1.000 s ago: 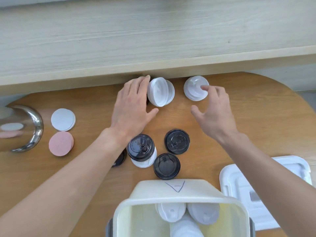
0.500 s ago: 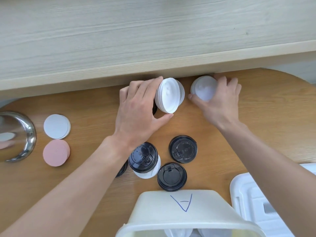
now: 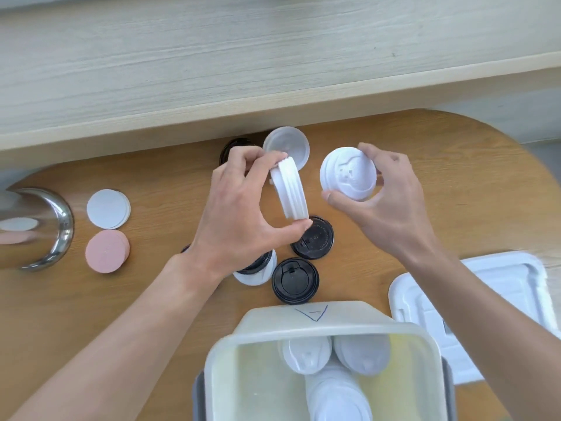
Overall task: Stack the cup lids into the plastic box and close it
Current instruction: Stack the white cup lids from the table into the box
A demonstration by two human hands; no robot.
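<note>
I hold white lids in each hand — left hand (image 3: 239,214) pinching a nested stack (image 3: 290,189) (edge-on), right hand (image 3: 391,202) gripping another stack (image 3: 347,174) — ready to merge.

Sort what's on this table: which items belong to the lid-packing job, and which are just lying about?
Job items:
- white lid stack, held by left hand
- white lids, held by right hand
- loose translucent lid
- black lids
- plastic box, some white lids inside
- box cover

Lying about:
- white discs
- pink discs
- steel bowl
</note>
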